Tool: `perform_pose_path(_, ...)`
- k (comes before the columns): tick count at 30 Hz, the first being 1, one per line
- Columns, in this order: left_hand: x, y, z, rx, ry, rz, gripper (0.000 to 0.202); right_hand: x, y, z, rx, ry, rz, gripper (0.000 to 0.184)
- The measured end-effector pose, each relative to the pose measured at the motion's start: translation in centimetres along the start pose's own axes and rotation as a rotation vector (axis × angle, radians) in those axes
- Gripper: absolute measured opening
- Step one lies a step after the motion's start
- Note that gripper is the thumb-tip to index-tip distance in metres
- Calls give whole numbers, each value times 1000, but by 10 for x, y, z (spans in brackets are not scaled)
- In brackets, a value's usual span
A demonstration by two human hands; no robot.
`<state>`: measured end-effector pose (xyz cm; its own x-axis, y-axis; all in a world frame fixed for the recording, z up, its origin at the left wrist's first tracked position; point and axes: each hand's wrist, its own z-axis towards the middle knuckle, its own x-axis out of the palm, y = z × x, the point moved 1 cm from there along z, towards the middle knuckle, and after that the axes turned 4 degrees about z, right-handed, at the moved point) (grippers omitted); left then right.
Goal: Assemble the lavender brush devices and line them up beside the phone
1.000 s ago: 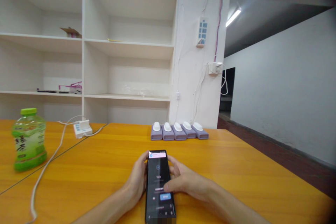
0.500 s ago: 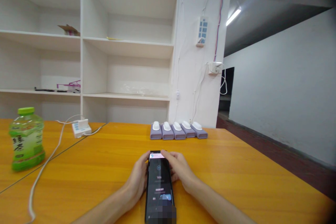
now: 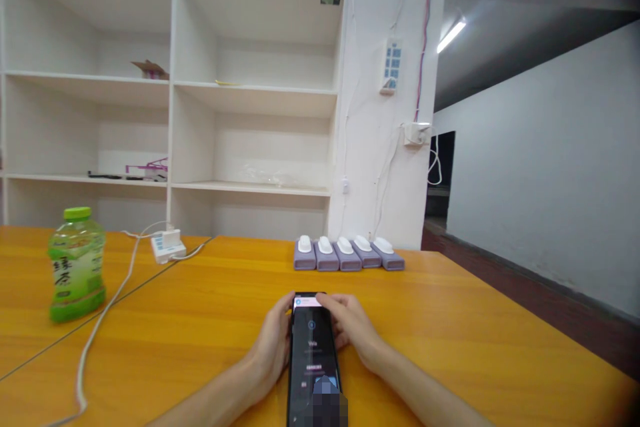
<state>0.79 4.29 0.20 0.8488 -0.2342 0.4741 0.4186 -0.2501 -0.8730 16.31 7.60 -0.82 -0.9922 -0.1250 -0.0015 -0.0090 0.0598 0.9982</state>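
A dark smartphone [image 3: 311, 347] with a lit screen is held low in front of me, above the table's near part. My left hand [image 3: 273, 350] wraps round its left edge. On the other side my right hand [image 3: 353, 327] grips the upper right edge, thumb lying at the top of the screen over a pale banner. Most fingers are hidden behind the phone. Pixelation covers the screen's lower part. Beyond the phone stands a row of several purple boxes [image 3: 327, 260], each with a white rounded device [image 3: 345, 246] on top.
At left on the orange table [image 3: 225, 320] stands a green bottle [image 3: 77, 267]. A white cable [image 3: 95, 340] runs from a power strip [image 3: 169, 247] toward the near edge. White shelves [image 3: 250, 188] and a pillar with a socket strip [image 3: 391, 67] rise behind.
The whole scene has shifted right and slightly down in view, as the camera turned a little left. Both hands keep the same hold on the smartphone.
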Motion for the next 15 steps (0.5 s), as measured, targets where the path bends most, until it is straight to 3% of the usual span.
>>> perform_pose_path(9,-7,5,5,43,26,11,38,6,-4,8,-21,-105,-18,54)
perform_pose_path(12,-5,3,3,55,15,-1,35,1,-1,1,-12,-16,20,53)
perform_pose_path(15,-3,1,0,56,9,2,35,-11,8,-13,-10,162,65,45)
